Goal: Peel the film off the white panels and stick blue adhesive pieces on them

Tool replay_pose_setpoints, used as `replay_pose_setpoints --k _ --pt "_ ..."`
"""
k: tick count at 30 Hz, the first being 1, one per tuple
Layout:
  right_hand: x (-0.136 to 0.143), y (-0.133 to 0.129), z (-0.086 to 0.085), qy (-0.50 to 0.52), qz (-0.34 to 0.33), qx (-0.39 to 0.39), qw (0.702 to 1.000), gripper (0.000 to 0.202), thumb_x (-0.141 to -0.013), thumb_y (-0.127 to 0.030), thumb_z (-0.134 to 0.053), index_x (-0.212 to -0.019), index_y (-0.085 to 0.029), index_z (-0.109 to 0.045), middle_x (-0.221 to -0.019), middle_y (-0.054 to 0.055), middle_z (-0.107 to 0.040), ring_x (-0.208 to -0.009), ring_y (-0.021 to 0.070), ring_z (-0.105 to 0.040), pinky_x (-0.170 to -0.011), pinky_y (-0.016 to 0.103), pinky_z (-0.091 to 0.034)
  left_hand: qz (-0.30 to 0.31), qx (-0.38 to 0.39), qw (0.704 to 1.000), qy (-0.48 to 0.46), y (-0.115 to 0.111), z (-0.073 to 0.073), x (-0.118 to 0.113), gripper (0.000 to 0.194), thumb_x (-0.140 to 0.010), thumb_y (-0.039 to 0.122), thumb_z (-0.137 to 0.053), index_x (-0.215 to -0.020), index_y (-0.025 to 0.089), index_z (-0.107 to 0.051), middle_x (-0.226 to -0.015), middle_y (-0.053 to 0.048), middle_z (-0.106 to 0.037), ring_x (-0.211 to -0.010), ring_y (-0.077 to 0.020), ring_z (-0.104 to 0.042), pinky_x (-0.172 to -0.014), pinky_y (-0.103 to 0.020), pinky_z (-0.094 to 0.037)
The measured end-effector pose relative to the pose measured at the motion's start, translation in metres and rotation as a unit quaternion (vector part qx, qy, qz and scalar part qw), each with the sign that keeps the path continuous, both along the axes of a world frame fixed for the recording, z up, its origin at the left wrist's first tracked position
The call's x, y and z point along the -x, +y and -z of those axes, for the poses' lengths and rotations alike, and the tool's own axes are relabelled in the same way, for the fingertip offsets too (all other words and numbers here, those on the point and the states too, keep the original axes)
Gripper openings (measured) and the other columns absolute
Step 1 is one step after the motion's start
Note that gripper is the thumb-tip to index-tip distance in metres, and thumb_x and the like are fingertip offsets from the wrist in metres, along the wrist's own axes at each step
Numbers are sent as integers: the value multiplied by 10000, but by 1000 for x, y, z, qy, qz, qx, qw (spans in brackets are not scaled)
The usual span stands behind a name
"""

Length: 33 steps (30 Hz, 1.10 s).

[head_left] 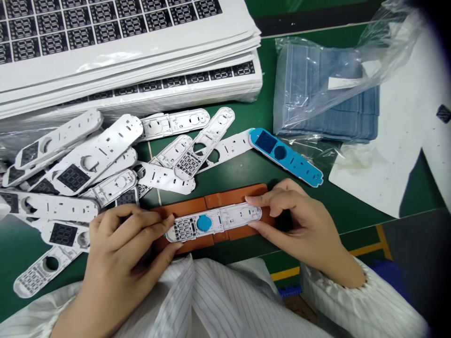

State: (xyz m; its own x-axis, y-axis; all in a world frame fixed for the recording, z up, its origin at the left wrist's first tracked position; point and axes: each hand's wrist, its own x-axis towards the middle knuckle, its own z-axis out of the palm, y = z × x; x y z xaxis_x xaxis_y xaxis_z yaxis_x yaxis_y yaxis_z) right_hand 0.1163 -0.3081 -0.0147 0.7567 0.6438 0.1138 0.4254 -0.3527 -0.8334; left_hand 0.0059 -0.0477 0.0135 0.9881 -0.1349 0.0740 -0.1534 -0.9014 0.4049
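A long white plastic housing (232, 217), its latticed inner side up, lies in a brown holder (232, 196) at the table's front edge. Blue shows through its round hole. My left hand (130, 244) grips the latticed left end between thumb and fingers. At the right end, my right hand (296, 216) pinches the narrow tip between thumb and forefinger. Beyond the holder, a housing covered in blue film (299, 162) lies with its dark display window at the upper left; one end overlaps a white housing (229, 146).
Many loose white housings (102, 150) are heaped on the left of the green table (239, 169). Stacked sheets printed with black digit displays (141, 61) stand behind them. A clear bag of blue sheets (317, 94) sits at the back right, beside white paper (380, 173).
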Motion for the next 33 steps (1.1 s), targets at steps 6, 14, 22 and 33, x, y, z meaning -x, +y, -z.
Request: replay_pose_setpoints --k 6,14,22,33 --pt "1 2 -7 -47 -23 50 997 344 -817 -159 -650 -688 -231 -340 -800 21 -664 -760 192 -608 -526 311 -447 5 -9 1000 -3 -2 -1 -4 205 -824 218 -598 -1026 207 -566 -899 -49 -628 -893 -263 -478 -758 -444 -350" --pt "-1 0 -8 -103 -75 67 990 209 -844 -99 -605 -1022 -203 -572 -948 58 -681 -786 191 -579 -590 329 -481 27 -31 999 -12 4 1 0 215 -850 248 -587 -1063 226 -577 -935 -32 -641 -941 -247 -500 -773 -413 -340" --pt "-3 -4 -15 -146 -45 -25 988 364 -840 13 -534 -1129 -197 -604 -1021 74 -683 -901 182 -625 -717 333 -532 27 -48 999 -2 8 0 5 501 -890 404 -521 -1329 188 -417 -1042 -68 -640 -996 -247 -503 -858 -406 -319" --pt "-2 -6 -14 -121 5 -2 993 306 -845 -63 -558 -1059 -261 -649 -951 22 -689 -866 173 -654 -716 290 -557 -5 39 997 -71 0 4 0 223 -895 248 -532 -1086 149 -592 -978 -57 -664 -958 -216 -525 -841 -391 -332"
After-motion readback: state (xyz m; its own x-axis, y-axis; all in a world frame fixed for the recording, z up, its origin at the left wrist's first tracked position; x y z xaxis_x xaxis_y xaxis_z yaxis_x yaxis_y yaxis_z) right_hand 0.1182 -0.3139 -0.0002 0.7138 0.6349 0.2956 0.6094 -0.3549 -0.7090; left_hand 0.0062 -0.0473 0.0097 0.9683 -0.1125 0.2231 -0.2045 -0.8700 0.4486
